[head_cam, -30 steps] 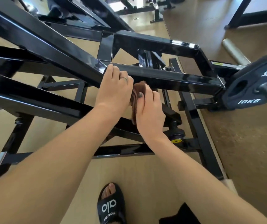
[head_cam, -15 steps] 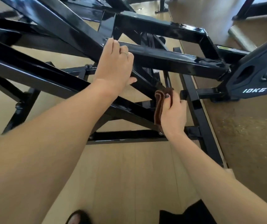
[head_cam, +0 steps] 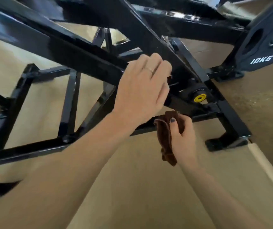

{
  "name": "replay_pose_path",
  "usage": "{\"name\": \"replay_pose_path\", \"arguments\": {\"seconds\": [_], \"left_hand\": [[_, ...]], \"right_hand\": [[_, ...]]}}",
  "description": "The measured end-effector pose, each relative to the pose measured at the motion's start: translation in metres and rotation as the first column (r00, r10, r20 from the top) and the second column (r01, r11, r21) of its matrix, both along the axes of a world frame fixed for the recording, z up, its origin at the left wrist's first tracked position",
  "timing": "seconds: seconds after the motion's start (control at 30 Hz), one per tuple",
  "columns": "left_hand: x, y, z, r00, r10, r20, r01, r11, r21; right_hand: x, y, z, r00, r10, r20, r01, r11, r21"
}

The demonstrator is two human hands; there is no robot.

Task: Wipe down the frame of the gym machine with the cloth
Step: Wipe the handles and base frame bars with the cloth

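Right grip [head_cam: 184, 136] around cloth [head_cam: 164, 138]

Black 10KG weight plate [head_cam: 259, 52] — tan floor [head_cam: 132, 187]

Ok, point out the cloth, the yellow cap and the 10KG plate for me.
cloth [head_cam: 165, 139]: head view, on the brown fold hanging beside the right hand's thumb.
yellow cap [head_cam: 200, 98]: head view, on the cap's round face.
10KG plate [head_cam: 254, 52]: head view, on the flat face above the lettering.
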State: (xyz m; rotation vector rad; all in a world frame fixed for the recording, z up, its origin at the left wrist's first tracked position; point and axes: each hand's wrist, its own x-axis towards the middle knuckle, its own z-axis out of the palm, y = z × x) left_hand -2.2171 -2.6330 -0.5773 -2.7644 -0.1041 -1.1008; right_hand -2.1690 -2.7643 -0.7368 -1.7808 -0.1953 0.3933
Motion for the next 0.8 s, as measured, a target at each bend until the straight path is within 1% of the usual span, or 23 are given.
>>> {"name": "replay_pose_path", "arguments": {"seconds": [0.03,0.07,0.1,0.13,0.2,0.27,0.3,0.33,0.37,0.4,0.47,0.5,0.6,0.67,0.7,0.73,0.8], "left_hand": [[-0.016,0.001,-0.011,0.993,-0.113,-0.039,0.115,0.992,0.05],[-0.033,0.006,-0.023,0.974,-0.195,-0.117,0.206,0.974,0.091],[-0.049,0.014,-0.034,0.954,-0.229,-0.194,0.252,0.962,0.102],[-0.063,0.025,-0.045,0.943,-0.226,-0.246,0.255,0.963,0.093],[-0.089,0.048,-0.065,0.954,-0.135,-0.268,0.144,0.99,0.013],[-0.107,0.072,-0.082,0.979,0.032,-0.201,-0.061,0.988,-0.144],[-0.11,0.078,-0.087,0.975,0.156,-0.16,-0.193,0.948,-0.254],[-0.121,0.099,-0.088,0.954,0.28,-0.109,-0.3,0.879,-0.369],[-0.121,0.107,-0.092,0.928,0.357,-0.101,-0.36,0.8,-0.479],[-0.114,0.106,-0.097,0.916,0.379,-0.129,-0.381,0.726,-0.573],[-0.107,0.105,-0.107,0.93,0.294,-0.221,-0.357,0.578,-0.734],[-0.102,0.104,-0.114,0.934,0.256,-0.249,-0.353,0.545,-0.761],[-0.094,0.113,-0.129,0.941,0.249,-0.228,-0.332,0.551,-0.765],[-0.093,0.126,-0.133,0.961,0.177,-0.211,-0.274,0.527,-0.804],[-0.094,0.132,-0.136,0.968,0.145,-0.206,-0.252,0.533,-0.808],[-0.095,0.136,-0.139,0.972,0.135,-0.192,-0.235,0.552,-0.8],[-0.093,0.138,-0.144,0.975,0.167,-0.145,-0.217,0.596,-0.773]], "right_hand": [[-0.004,0.001,-0.009,0.999,-0.03,-0.015,0.03,1.0,-0.01],[-0.009,0.004,-0.016,0.999,-0.041,0.002,0.041,0.998,-0.04],[-0.012,0.009,-0.023,0.999,-0.044,0.012,0.045,0.996,-0.071],[-0.014,0.016,-0.027,0.999,-0.052,0.007,0.052,0.994,-0.093],[-0.014,0.031,-0.028,0.999,-0.043,-0.008,0.041,0.99,-0.138],[-0.006,0.046,-0.027,0.999,0.026,0.036,-0.017,0.971,-0.239],[0.001,0.047,-0.027,0.996,0.069,0.054,-0.049,0.949,-0.31],[-0.001,0.064,-0.027,0.989,0.1,0.111,-0.053,0.931,-0.361],[0.004,0.068,-0.027,0.984,0.114,0.139,-0.048,0.911,-0.41],[0.011,0.068,-0.026,0.982,0.109,0.155,-0.028,0.892,-0.451],[0.017,0.077,-0.035,0.979,0.082,0.187,0.029,0.85,-0.526],[0.019,0.081,-0.038,0.977,0.069,0.203,0.058,0.826,-0.561],[0.02,0.088,-0.047,0.961,0.086,0.263,0.104,0.768,-0.632],[0.019,0.088,-0.051,0.945,0.148,0.293,0.102,0.715,-0.692],[0.017,0.088,-0.054,0.931,0.198,0.305,0.093,0.681,-0.727],[0.015,0.086,-0.056,0.919,0.251,0.303,0.075,0.644,-0.761],[0.013,0.083,-0.061,0.901,0.333,0.277,0.047,0.561,-0.826]]}}
